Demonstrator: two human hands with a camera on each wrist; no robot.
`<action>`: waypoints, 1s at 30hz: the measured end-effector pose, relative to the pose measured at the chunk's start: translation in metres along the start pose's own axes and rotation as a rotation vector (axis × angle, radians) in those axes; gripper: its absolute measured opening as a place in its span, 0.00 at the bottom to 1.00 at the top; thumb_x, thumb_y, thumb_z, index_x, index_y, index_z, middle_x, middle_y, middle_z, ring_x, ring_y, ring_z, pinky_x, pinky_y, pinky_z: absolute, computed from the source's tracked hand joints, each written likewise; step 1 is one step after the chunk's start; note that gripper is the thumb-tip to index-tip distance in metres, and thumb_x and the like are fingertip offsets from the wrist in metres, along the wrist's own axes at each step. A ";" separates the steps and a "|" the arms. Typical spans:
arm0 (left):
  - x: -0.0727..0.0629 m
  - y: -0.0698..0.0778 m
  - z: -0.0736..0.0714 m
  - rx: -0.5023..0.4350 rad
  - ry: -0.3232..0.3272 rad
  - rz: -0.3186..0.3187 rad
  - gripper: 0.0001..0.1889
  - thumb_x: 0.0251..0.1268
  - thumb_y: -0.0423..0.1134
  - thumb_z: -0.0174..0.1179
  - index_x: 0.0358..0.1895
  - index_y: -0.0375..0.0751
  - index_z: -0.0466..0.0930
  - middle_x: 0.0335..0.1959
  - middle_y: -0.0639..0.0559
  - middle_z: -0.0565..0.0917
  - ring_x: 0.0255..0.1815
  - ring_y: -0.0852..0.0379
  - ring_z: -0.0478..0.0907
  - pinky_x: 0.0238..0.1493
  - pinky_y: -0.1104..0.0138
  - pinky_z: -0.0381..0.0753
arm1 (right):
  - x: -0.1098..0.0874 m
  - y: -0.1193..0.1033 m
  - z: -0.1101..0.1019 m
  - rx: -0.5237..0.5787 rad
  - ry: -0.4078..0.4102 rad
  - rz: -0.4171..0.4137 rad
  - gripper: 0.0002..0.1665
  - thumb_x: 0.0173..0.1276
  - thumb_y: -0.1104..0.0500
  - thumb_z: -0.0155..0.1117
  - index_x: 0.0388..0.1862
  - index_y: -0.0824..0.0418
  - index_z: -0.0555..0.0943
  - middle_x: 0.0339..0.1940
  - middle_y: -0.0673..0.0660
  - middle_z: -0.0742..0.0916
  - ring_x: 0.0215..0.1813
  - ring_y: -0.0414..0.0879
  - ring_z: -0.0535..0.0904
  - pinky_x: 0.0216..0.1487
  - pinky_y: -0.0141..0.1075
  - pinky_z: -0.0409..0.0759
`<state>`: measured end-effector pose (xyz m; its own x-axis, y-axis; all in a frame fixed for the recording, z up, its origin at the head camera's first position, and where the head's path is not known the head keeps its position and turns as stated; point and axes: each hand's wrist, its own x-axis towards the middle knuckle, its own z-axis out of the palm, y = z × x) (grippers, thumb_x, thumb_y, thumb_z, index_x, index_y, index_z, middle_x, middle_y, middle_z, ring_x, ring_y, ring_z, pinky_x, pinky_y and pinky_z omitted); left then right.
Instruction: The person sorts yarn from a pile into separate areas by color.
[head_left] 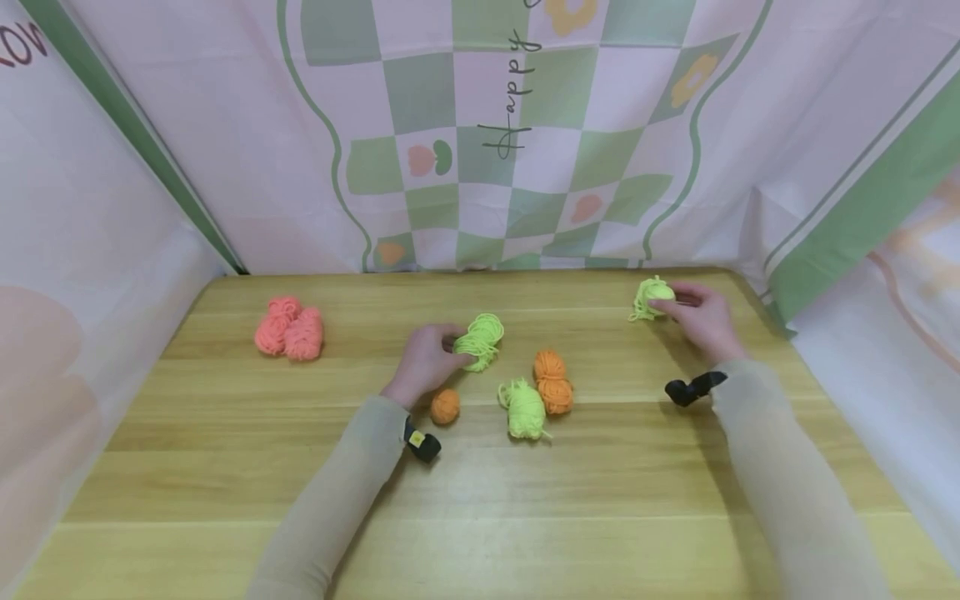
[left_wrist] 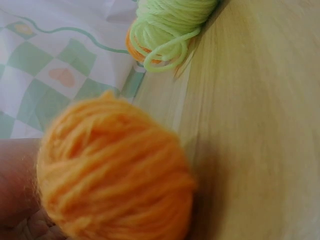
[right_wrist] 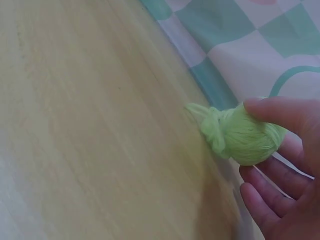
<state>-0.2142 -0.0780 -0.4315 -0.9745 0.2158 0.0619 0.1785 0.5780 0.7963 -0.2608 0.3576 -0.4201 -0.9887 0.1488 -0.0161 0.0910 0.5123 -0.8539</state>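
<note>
In the head view my left hand point(head_left: 431, 364) grips a yellow-green yarn skein point(head_left: 483, 340) by its left side, thumb in front. Just below that wrist lies a small orange yarn ball point(head_left: 446, 407); it looms large in the left wrist view point(left_wrist: 117, 172) and hides most of the hand there. At the far right of the table, my right hand point(head_left: 705, 319) pinches another yellow-green yarn ball point(right_wrist: 250, 135) between thumb and fingers. Its loose strands hang toward the left, and the lower fingers are spread beneath it.
Right of the table's middle, a yellow-green skein point(head_left: 525, 410) touches an orange skein point(head_left: 553, 383). Two pink skeins point(head_left: 303, 335) lie side by side at the far left. Behind the wooden table point(head_left: 480, 533) hangs a checkered cloth point(head_left: 480, 204), with more cloth at both sides.
</note>
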 end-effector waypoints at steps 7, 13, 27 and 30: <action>-0.001 0.000 0.001 0.012 0.001 0.005 0.21 0.58 0.37 0.75 0.55 0.36 0.85 0.48 0.45 0.87 0.45 0.51 0.84 0.50 0.60 0.83 | 0.002 0.003 0.005 -0.039 -0.004 0.015 0.44 0.69 0.43 0.71 0.73 0.68 0.69 0.67 0.70 0.77 0.54 0.42 0.76 0.54 0.29 0.77; 0.000 0.000 0.001 0.009 0.004 0.000 0.21 0.58 0.37 0.75 0.55 0.36 0.85 0.49 0.45 0.87 0.46 0.51 0.84 0.50 0.60 0.83 | 0.004 0.005 0.005 -0.059 -0.016 0.034 0.46 0.68 0.39 0.70 0.75 0.65 0.69 0.69 0.68 0.76 0.65 0.55 0.73 0.67 0.45 0.72; 0.000 0.001 0.000 -0.015 -0.001 -0.011 0.22 0.58 0.37 0.75 0.56 0.36 0.85 0.49 0.44 0.87 0.45 0.51 0.84 0.50 0.60 0.83 | 0.002 0.010 0.005 -0.041 -0.022 0.052 0.51 0.65 0.36 0.71 0.76 0.64 0.68 0.70 0.67 0.76 0.68 0.57 0.73 0.69 0.48 0.71; 0.001 0.001 0.000 -0.022 -0.008 -0.024 0.22 0.59 0.37 0.75 0.57 0.36 0.85 0.50 0.44 0.87 0.46 0.51 0.84 0.51 0.60 0.83 | 0.003 0.012 0.005 -0.041 -0.013 0.060 0.52 0.63 0.34 0.72 0.76 0.63 0.68 0.70 0.67 0.76 0.68 0.57 0.73 0.68 0.47 0.71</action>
<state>-0.2151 -0.0772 -0.4313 -0.9774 0.2081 0.0379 0.1519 0.5655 0.8106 -0.2631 0.3602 -0.4332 -0.9828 0.1694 -0.0736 0.1547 0.5372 -0.8292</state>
